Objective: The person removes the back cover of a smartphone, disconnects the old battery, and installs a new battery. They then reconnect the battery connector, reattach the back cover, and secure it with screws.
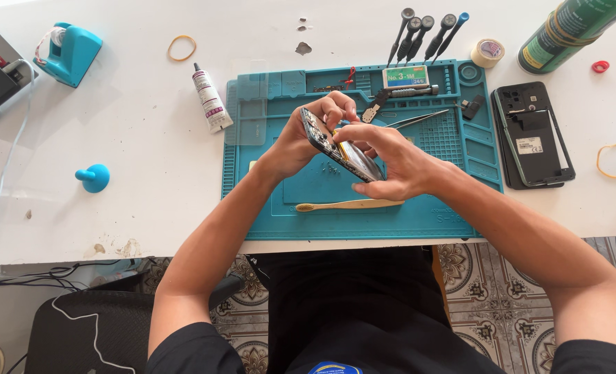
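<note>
An opened smartphone (pixel 341 151) with its insides showing is held tilted above the teal repair mat (pixel 308 208). My left hand (pixel 301 135) grips its far end from the left. My right hand (pixel 394 163) holds its near end, with fingertips pressed on the exposed inner side. Both hands are shut on the phone over the middle of the mat.
On the mat lie a wooden toothbrush (pixel 349 205), tweezers (pixel 418 119) and a small box (pixel 405 76). Several screwdrivers (pixel 425 34), a tape roll (pixel 488 52) and a green can (pixel 571 31) lie behind. A black phone back cover (pixel 533 135) is right, a glue tube (pixel 209 100) left.
</note>
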Demonstrator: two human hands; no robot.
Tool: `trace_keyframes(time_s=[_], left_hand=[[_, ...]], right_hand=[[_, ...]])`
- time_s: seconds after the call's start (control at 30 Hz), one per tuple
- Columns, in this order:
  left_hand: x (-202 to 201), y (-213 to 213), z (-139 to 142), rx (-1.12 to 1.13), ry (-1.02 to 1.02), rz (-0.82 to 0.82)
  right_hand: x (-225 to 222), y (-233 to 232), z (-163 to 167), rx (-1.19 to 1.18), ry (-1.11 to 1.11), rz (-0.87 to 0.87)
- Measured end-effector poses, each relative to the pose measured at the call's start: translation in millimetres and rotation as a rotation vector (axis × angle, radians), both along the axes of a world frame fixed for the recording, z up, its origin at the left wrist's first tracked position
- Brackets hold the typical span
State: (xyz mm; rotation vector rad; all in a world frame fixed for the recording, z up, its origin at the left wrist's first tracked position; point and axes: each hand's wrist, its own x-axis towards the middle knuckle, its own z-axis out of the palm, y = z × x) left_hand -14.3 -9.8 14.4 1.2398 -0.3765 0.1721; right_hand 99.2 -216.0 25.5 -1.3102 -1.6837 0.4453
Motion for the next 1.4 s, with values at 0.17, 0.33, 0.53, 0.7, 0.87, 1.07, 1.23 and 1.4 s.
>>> trace_keyframes(time_s=[0.17,0.33,0.53,0.7,0.87,1.07,1.23,1.4], left_hand=[[-1.7,4.3,-4.6,0.021,-0.065,0.022],[3.0,1.7,-20.0,-0.049,0.097,0.159],[9.8,-7.2,-20.8,-0.052,0.323,0.184],[10.8,-9.0,-13.3,0.077,0.27,0.355],[13.4,-3.6,-12.4,0.026,0.229,0.418],[12.7,-3.9,-4.5,0.033,0.215,0.458],[10.7,-2.4,3.9,0.22,0.329,0.37],[9.6,-0.2,0.4,0.267,0.314,0.251]], right_hand=[[1.1,1.7,0.8,-0.031,-0.014,-0.008],[-5.4,10.9,-3.3,0.011,-0.146,-0.266],[13.1,18.6,-4.0,-0.014,0.169,-0.438],[22.6,14.9,-6.7,-0.012,0.37,-0.315],[19.0,19.6,0.9,-0.131,0.402,-0.387],[9.9,19.9,11.8,-0.401,0.386,-0.386],[13.3,20.2,9.1,-0.277,0.498,-0.346],[20.7,20.2,3.1,-0.224,0.611,-0.324]])
